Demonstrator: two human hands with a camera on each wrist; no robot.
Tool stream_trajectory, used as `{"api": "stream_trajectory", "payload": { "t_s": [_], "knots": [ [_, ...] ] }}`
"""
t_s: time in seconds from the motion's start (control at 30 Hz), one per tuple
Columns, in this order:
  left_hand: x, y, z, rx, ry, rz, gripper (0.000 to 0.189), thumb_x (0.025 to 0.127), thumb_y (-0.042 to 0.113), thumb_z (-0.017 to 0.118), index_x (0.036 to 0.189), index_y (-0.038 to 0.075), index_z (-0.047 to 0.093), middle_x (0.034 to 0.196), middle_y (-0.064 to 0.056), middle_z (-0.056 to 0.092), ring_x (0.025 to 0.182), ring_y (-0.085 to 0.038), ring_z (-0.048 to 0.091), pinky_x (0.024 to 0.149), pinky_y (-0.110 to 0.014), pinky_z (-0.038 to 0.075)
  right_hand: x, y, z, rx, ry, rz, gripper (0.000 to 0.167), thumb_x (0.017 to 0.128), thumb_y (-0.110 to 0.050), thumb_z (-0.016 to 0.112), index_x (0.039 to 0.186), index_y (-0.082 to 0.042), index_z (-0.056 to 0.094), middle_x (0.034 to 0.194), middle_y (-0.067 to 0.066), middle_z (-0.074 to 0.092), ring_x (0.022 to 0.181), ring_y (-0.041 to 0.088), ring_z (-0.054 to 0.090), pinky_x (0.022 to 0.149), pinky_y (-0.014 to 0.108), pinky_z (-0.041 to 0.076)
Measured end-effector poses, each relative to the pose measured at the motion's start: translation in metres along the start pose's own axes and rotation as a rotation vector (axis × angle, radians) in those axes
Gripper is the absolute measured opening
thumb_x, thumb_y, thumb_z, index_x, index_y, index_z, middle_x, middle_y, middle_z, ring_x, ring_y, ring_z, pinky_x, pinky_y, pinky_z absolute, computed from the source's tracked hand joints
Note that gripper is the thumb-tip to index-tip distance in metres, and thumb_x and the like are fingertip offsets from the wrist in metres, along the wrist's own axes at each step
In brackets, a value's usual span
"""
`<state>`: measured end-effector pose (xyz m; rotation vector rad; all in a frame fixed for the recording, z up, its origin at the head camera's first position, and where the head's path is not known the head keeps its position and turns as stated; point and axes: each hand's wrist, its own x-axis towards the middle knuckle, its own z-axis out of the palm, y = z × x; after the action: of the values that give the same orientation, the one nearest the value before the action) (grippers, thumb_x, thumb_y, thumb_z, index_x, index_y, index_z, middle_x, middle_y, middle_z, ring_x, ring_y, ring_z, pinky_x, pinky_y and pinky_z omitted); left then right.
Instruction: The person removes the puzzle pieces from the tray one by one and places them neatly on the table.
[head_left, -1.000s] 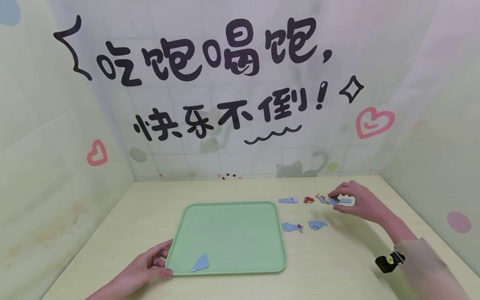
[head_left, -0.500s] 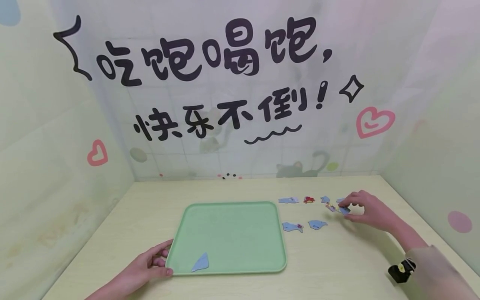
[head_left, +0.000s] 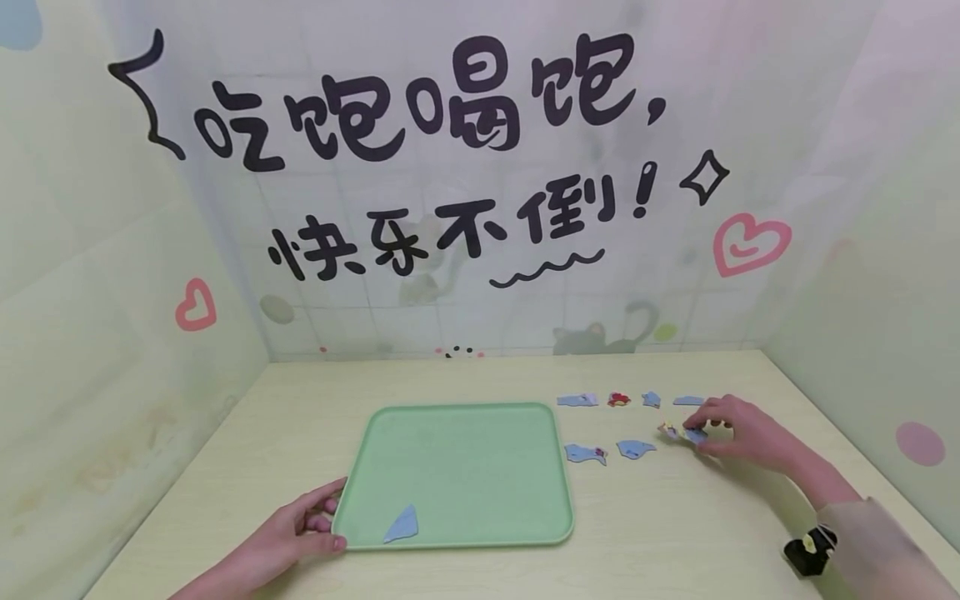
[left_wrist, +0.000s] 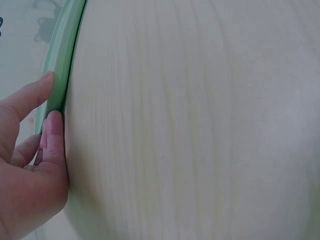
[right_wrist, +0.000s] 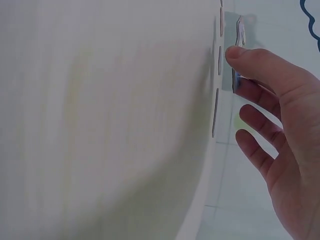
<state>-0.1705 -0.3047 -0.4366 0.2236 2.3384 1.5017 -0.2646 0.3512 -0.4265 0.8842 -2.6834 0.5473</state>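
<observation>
In the head view, my right hand (head_left: 750, 432) pinches an irregular, colourful puzzle piece (head_left: 671, 431) between thumb and fingers, above the table's right side. The right wrist view shows this piece (right_wrist: 240, 32) edge-on, raised off the table; the other fingers of the right hand (right_wrist: 285, 110) are bent and apart from it. My left hand (head_left: 288, 529) holds the green tray (head_left: 450, 546) at its front left corner, thumb at the near edge and fingers along the left side. The left wrist view has the left hand (left_wrist: 30, 165) against the tray's rim (left_wrist: 62, 60).
A blue puzzle piece (head_left: 402, 525) lies in the tray near the front left. Right of the tray, several more lie in two rows, among them a red piece (head_left: 618, 400) and a blue one (head_left: 636, 449). Printed curtains (head_left: 450, 317) surround the table (head_left: 637, 517).
My right hand has carried the pinched piece right and nearer to me, away from the back row, uncovering pieces there. The left hand and the tray stay in place.
</observation>
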Motion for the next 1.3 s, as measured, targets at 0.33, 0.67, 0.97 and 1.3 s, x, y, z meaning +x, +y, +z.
{"api": "stream_trajectory", "payload": {
  "t_s": [0.33, 0.67, 0.97, 1.3],
  "knots": [
    [-0.0023, 0.0001, -0.0002, -0.023, -0.018, 0.033, 0.087, 0.089, 0.013, 0.071, 0.154, -0.007, 0.018, 0.122, -0.013, 0.046, 0.090, -0.004, 0.053, 0.078, -0.018, 0.046, -0.0019, -0.0013, -0.0005, 0.043, -0.120, 0.055, 0.025, 0.080, -0.025, 0.081, 0.104, -0.021, 0.074, 0.100, -0.006, 0.070, 0.088, 0.002, 0.053, 0.074, 0.024, 0.048],
    [-0.0026, 0.0007, 0.0008, 0.000, 0.007, 0.026, 0.089, 0.087, 0.014, 0.073, 0.154, -0.006, 0.020, 0.124, -0.014, 0.046, 0.091, -0.004, 0.053, 0.078, -0.019, 0.047, -0.0047, 0.0023, -0.0027, 0.171, -0.184, 0.065, 0.027, 0.084, -0.023, 0.078, 0.109, -0.016, 0.073, 0.102, -0.001, 0.069, 0.083, -0.002, 0.053, 0.071, 0.021, 0.049],
    [-0.0014, 0.0005, 0.0003, 0.007, 0.013, 0.026, 0.090, 0.086, 0.015, 0.075, 0.154, -0.006, 0.021, 0.124, -0.014, 0.046, 0.091, -0.004, 0.053, 0.079, -0.018, 0.047, -0.0048, 0.0015, -0.0040, 0.200, -0.202, 0.090, 0.028, 0.084, -0.024, 0.077, 0.110, -0.015, 0.072, 0.104, 0.000, 0.069, 0.083, 0.000, 0.054, 0.071, 0.022, 0.050],
    [-0.0018, -0.0015, 0.0002, -0.011, -0.002, 0.056, 0.088, 0.087, 0.012, 0.073, 0.153, -0.009, 0.018, 0.124, -0.017, 0.045, 0.089, -0.003, 0.053, 0.076, -0.018, 0.046, -0.0039, 0.0019, -0.0028, 0.208, -0.222, 0.111, 0.030, 0.084, -0.026, 0.077, 0.111, -0.015, 0.072, 0.105, -0.001, 0.069, 0.083, 0.000, 0.054, 0.071, 0.021, 0.050]
  ]
}}
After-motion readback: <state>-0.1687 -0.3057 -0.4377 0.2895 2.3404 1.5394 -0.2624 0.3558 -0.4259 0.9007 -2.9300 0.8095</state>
